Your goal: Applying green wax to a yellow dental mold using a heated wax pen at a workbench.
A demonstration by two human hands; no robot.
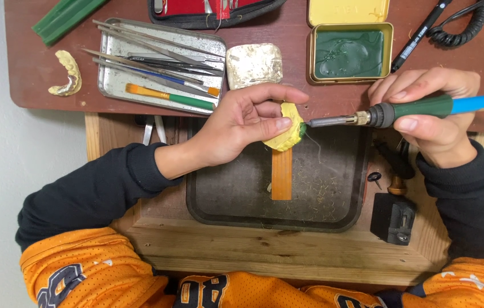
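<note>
Head view: we see our left hand [242,122] pinching a yellow dental cast [287,130] over the dark work tray [219,199], its grip closed on the cast, while our right hand [430,114] wraps tightly around a green-and-blue electric wax tool [413,109], its metal tip touching a green spot on the cast's edge. We judge the waxing as only begun, with little green on the cast; the open tin of green wax [350,54] sits on the desk [42,63], and another cast [68,71] lies untouched.
</note>
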